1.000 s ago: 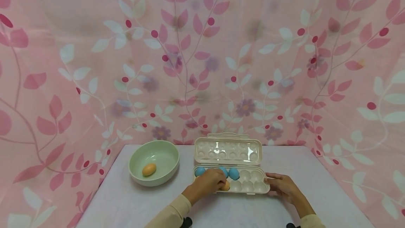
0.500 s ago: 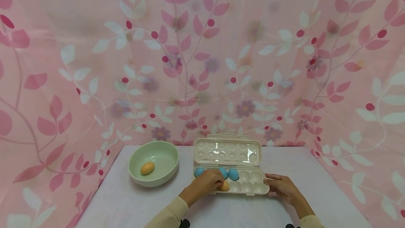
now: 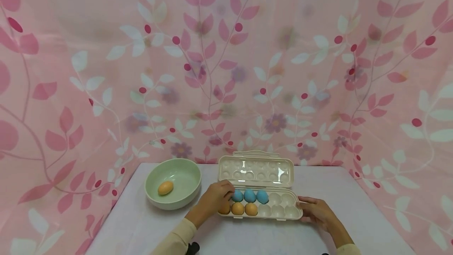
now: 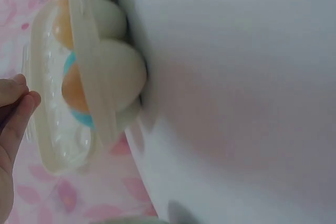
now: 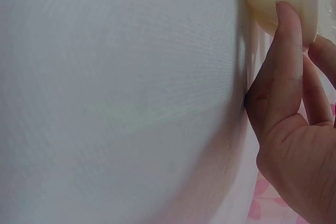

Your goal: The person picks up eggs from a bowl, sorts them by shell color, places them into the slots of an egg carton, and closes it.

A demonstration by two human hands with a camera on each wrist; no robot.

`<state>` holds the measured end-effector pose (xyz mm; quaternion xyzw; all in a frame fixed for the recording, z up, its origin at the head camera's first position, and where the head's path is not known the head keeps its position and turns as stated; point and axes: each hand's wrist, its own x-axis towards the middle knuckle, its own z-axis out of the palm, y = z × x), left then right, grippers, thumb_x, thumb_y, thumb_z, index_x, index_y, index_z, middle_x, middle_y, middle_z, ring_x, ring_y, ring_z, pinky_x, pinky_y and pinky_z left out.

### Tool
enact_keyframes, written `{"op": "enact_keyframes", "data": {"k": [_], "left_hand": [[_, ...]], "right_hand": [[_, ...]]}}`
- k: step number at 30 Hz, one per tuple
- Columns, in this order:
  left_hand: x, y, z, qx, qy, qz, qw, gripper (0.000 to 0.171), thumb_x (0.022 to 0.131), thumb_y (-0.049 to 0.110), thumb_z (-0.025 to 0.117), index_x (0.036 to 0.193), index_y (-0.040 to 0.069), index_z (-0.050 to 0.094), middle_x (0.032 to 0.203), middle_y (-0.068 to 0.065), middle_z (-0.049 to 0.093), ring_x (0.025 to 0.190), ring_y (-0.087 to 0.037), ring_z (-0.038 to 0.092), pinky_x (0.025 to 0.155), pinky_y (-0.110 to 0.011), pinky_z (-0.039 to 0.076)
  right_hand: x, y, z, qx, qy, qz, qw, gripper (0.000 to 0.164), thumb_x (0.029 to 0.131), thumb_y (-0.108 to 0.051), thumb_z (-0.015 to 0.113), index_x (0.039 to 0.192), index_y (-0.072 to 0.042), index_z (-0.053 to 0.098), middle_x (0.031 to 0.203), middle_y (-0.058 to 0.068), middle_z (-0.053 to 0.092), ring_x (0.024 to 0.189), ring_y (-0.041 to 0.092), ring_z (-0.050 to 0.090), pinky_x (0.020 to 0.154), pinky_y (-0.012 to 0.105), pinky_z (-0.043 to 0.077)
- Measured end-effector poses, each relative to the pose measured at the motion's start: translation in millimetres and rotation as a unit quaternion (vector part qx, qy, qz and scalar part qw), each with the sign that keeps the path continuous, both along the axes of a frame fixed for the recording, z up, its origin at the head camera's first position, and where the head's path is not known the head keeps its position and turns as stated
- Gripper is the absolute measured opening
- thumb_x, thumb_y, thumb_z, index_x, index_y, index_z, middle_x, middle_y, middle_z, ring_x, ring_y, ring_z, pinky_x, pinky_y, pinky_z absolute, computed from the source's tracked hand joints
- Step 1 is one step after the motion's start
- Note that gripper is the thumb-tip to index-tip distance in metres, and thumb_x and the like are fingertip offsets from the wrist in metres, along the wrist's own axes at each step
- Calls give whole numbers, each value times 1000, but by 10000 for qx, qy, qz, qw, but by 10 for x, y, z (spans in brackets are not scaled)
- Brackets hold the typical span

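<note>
An open cream egg carton (image 3: 293, 212) lies on the table, with blue eggs (image 3: 249, 196) in its back row and orange eggs (image 3: 238, 208) in its front row. My left hand (image 3: 213, 199) hovers over the carton's left end and covers part of the back row. Its thumb and fingers are loosely bent with nothing between them, as the left wrist view also shows. At the opposite end my right hand (image 3: 316, 211) holds the carton, thumb (image 5: 287, 22) against its outer wall and a finger at the rim.
Left of the carton stands a pale green bowl (image 3: 191, 190) with one orange egg (image 3: 165, 187) inside. The carton's lid (image 3: 256, 170) leans back toward a pink floral cloth (image 3: 226, 70). Bare cups (image 3: 277, 211) fill the carton's right part.
My left hand has left the front row and moved left and back, uncovering orange eggs and a blue egg. My right hand stays at the carton's end.
</note>
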<state>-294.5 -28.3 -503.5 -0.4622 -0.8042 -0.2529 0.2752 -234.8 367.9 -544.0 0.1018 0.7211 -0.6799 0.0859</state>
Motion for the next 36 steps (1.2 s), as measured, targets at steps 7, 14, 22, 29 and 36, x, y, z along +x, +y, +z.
{"op": "enact_keyframes", "data": {"k": [7, 14, 22, 29, 36], "left_hand": [[-75, -331, 27, 212, 90, 473, 9986, 17, 75, -1, 82, 85, 9, 72, 85, 3, 64, 75, -8, 63, 67, -19, 53], [-137, -702, -31, 49, -129, 935, 9955, 13, 79, 14, 82, 88, 12, 72, 88, 6, 63, 77, -8, 61, 68, -23, 53], [-161, -1045, -91, 399, 377, 1050, 9930, 22, 74, 9, 84, 92, 6, 71, 90, -2, 64, 78, -15, 65, 67, -30, 55], [-145, -1291, -82, -32, 63, 2138, 9768, 28, 73, 15, 84, 96, 3, 73, 92, -7, 67, 84, -24, 67, 69, -38, 56], [-184, -1418, 15, -583, -1384, 3358, 9299, 34, 72, 25, 85, 91, -1, 71, 84, -14, 67, 78, -31, 65, 65, -44, 55]], "right_hand": [[18, 9, -12, -20, 32, 108, 9999, 59, 90, -16, 70, 136, 10, 47, 97, 12, 71, 80, 24, 69, 70, 39, 58], [27, -1, -9, -29, 2, 63, 10000, 60, 90, -16, 70, 137, 11, 46, 95, 13, 71, 80, 24, 69, 69, 39, 58], [38, 19, -24, -42, -16, 29, 10000, 59, 90, -16, 70, 137, 10, 47, 96, 13, 71, 80, 24, 69, 69, 39, 58], [30, 30, -51, -68, -77, 84, 9999, 57, 90, -17, 71, 136, 9, 49, 99, 12, 71, 81, 25, 69, 70, 40, 58], [5, 11, -10, 20, -65, 55, 10000, 59, 90, -19, 71, 137, 9, 48, 98, 10, 71, 82, 24, 69, 70, 40, 58]]}}
